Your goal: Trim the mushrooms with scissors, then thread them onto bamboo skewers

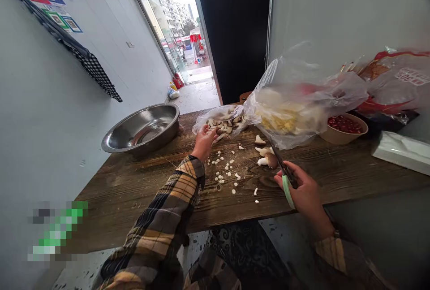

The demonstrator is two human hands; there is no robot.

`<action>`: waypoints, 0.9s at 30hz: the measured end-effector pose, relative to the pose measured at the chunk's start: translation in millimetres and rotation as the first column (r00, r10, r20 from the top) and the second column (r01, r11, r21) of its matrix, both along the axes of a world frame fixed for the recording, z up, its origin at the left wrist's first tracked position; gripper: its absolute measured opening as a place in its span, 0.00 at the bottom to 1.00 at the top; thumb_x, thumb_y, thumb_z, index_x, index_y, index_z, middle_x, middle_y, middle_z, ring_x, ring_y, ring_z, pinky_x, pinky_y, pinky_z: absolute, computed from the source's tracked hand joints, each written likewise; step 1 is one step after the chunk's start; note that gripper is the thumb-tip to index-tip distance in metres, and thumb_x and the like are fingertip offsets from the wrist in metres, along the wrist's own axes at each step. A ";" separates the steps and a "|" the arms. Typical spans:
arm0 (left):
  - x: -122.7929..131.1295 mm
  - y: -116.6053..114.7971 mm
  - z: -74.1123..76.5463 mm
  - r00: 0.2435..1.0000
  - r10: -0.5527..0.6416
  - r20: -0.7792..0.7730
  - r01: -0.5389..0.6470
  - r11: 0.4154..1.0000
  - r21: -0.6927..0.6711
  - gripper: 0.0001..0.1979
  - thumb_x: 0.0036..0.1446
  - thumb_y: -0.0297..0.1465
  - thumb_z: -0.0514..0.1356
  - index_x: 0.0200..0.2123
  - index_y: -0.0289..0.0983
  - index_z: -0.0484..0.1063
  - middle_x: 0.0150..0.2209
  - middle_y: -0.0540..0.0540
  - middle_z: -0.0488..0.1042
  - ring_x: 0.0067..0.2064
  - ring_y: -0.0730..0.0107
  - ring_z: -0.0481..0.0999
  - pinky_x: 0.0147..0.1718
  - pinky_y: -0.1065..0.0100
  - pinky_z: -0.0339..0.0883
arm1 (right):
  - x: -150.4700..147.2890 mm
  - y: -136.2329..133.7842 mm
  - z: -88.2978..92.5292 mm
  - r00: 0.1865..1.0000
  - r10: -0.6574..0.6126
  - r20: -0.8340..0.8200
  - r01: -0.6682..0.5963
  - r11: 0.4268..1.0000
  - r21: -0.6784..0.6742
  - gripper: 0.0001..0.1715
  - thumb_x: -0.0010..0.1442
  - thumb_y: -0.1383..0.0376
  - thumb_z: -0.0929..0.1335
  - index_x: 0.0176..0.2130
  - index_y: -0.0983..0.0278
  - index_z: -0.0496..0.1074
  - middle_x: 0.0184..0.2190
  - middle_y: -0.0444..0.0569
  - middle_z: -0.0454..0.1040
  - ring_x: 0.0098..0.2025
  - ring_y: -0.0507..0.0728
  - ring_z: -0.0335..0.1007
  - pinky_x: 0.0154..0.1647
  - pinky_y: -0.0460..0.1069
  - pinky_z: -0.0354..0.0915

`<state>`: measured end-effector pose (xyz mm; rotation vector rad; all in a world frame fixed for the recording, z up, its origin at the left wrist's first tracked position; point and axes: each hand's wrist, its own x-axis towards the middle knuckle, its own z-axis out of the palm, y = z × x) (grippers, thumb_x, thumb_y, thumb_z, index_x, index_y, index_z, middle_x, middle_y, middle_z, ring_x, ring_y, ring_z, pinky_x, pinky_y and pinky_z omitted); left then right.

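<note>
My left hand (203, 141) reaches into the mouth of a clear plastic bag of mushrooms (224, 122) on the wooden table (141, 191), fingers curled around a mushroom piece. My right hand (302, 191) grips scissors (285, 175) with green handles, blades pointing toward a few whole mushrooms (265, 157) lying on the wood. Several small white mushroom stem bits (223, 171) are scattered between my hands.
A steel bowl (143, 128) sits at the table's left end. A large clear bag with yellow food (292, 110), a bowl of red pieces (344, 126), a red-printed bag (396, 79) and a white packet (401, 151) line the right wall. An open doorway (196, 75) lies ahead.
</note>
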<state>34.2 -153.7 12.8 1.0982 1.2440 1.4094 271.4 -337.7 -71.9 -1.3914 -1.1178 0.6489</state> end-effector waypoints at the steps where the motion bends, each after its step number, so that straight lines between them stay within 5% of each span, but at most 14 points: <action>1: 0.4 -3.4 -1.1 0.999 -0.013 -0.038 0.013 1.000 0.010 0.23 0.47 0.27 0.67 0.45 0.36 0.63 0.32 0.50 0.69 0.33 0.76 0.73 0.35 0.71 0.68 | -0.1 -0.6 1.8 0.999 -0.017 -0.033 0.018 1.000 0.010 0.28 0.49 0.55 0.74 0.48 0.62 0.72 0.34 0.50 0.78 0.37 0.59 0.75 0.43 0.57 0.70; 7: 26.9 -27.4 -3.5 0.894 -0.286 -0.346 0.306 0.952 0.005 0.14 0.50 0.32 0.62 0.40 0.34 0.68 0.31 0.48 0.70 0.30 0.75 0.71 0.30 0.71 0.65 | -1.9 -2.0 9.2 0.956 -0.088 -0.280 0.109 0.992 0.062 0.27 0.51 0.56 0.73 0.49 0.62 0.70 0.32 0.46 0.74 0.34 0.55 0.72 0.40 0.53 0.70; 10: 52.7 -40.7 -5.1 0.692 -0.397 -0.603 0.483 0.875 -0.022 0.11 0.50 0.33 0.61 0.37 0.34 0.73 0.29 0.48 0.71 0.28 0.74 0.68 0.30 0.70 0.62 | -2.4 -2.9 11.6 0.944 -0.080 -0.319 0.102 0.993 0.055 0.27 0.51 0.56 0.73 0.49 0.61 0.70 0.33 0.47 0.74 0.36 0.56 0.72 0.40 0.53 0.70; 14: 81.1 -55.1 -15.1 0.359 -0.338 -0.870 0.654 0.756 -0.023 0.08 0.49 0.32 0.62 0.34 0.35 0.75 0.32 0.46 0.72 0.32 0.70 0.67 0.32 0.68 0.60 | -2.3 -3.8 14.5 0.954 -0.064 -0.293 0.082 0.995 0.050 0.27 0.51 0.57 0.73 0.50 0.62 0.70 0.34 0.47 0.75 0.37 0.57 0.72 0.42 0.54 0.70; 18: 92.2 -60.1 -30.3 0.202 -0.233 -0.951 0.730 0.683 -0.012 0.07 0.47 0.28 0.61 0.32 0.36 0.74 0.34 0.44 0.71 0.35 0.66 0.68 0.35 0.67 0.60 | -2.3 -2.5 15.4 0.962 -0.075 -0.262 0.097 0.993 0.072 0.28 0.49 0.57 0.73 0.49 0.63 0.70 0.36 0.49 0.76 0.37 0.57 0.73 0.43 0.54 0.69; 22: 91.9 -61.9 -34.7 0.290 -0.291 -0.912 0.667 0.744 -0.025 0.02 0.47 0.28 0.61 0.27 0.35 0.73 0.29 0.48 0.69 0.30 0.71 0.65 0.31 0.68 0.57 | -2.5 -0.4 14.0 0.972 -0.081 -0.223 0.101 0.992 0.080 0.28 0.50 0.56 0.73 0.49 0.63 0.70 0.37 0.50 0.76 0.38 0.57 0.73 0.44 0.54 0.69; 27: 73.8 -77.5 -14.8 0.653 -0.467 -0.597 0.528 0.845 -0.083 0.11 0.44 0.35 0.66 0.27 0.34 0.72 0.23 0.52 0.66 0.26 0.76 0.60 0.25 0.72 0.53 | -0.5 1.3 6.9 0.980 -0.066 -0.188 0.083 0.993 0.086 0.29 0.50 0.55 0.73 0.49 0.63 0.70 0.37 0.51 0.76 0.38 0.58 0.73 0.44 0.55 0.70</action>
